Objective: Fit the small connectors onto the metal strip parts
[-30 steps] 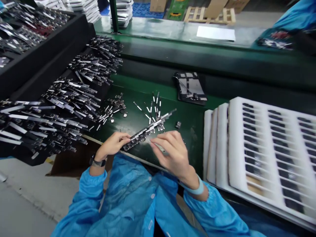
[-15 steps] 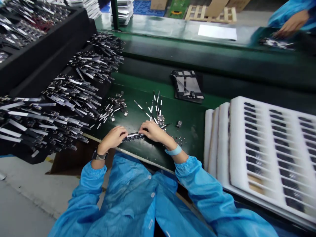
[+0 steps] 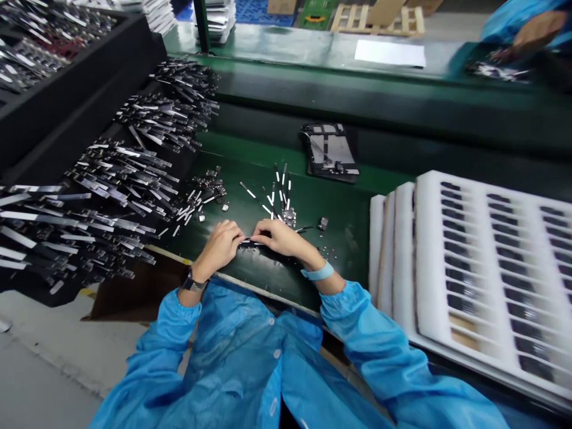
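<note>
A dark narrow strip with small parts along it (image 3: pixel 251 242) lies near the front edge of the green table (image 3: pixel 277 286). My left hand (image 3: pixel 224 243) pinches its left part and covers much of it. My right hand (image 3: pixel 277 237) pinches the strip just beside the left fingertips. Beyond my right hand lie thin black-and-white strips (image 3: pixel 283 187) and a small metal part cluster (image 3: pixel 289 216). A pile of small parts and white strips (image 3: pixel 201 193) sits beyond my left hand. One small block (image 3: pixel 322 223) rests to the right.
Bundles of strips (image 3: pixel 120 173) hang over a black foam rack (image 3: pixel 80 101) on the left. White foam trays (image 3: pixel 431 256) with dark pieces stand on the right. A flat device panel (image 3: pixel 330 152) lies further back. Another person's hand (image 3: pixel 538 30) is at the top right.
My left hand has moved right along the strip, close to my right fingertips, and covers more of it. My right hand has barely moved. The view has shifted slightly.
</note>
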### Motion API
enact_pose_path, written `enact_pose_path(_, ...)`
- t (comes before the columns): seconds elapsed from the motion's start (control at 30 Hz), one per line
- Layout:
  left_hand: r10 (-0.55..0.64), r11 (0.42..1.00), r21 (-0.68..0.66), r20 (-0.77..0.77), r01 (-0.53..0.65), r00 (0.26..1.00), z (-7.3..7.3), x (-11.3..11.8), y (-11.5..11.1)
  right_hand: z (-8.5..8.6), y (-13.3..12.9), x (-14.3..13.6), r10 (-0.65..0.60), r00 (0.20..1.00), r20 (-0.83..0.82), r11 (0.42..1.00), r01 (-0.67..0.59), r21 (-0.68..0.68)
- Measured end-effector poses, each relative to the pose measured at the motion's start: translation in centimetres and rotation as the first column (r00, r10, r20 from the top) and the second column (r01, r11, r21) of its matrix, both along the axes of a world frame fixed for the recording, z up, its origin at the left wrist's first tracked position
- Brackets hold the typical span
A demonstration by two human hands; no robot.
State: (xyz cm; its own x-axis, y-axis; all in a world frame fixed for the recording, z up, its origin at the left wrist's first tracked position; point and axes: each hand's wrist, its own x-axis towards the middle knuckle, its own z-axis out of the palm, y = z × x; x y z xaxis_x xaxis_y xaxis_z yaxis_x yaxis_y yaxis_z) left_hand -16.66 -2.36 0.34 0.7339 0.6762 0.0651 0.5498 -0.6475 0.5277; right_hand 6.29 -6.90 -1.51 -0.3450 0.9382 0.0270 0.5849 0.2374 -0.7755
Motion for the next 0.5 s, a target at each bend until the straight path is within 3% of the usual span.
enact_pose_path(0.13,-0.007,0.99,0.144,-0.009,0.008,1.0,-0.1,-0.4,-0.4,0.6,-0.1,-0.5,-0.042,0.994,0.105,0.987,0.024,0.161)
enact_pose_path(0.33,0.068,0.976,0.204,0.028,-0.072,0.997,-0.5,-0.7,-0.4,0.9,-0.2,-1.5,-0.157,0.968,0.198,0.941,0.085,0.327)
enact_pose_path(0.43,0.219,0.964,0.108,0.186,-0.242,0.958,-0.8,-0.5,-0.8,1.0,-1.6,-2.7,-0.39,0.916,0.094,0.825,0.303,0.478)
enact_pose_path(0.5,0.374,0.926,-0.075,0.313,-0.37,0.873,-1.2,-0.2,-1.2,0.9,-3.2,-4.2,-0.509,0.861,-0.012,0.725,0.436,0.532)
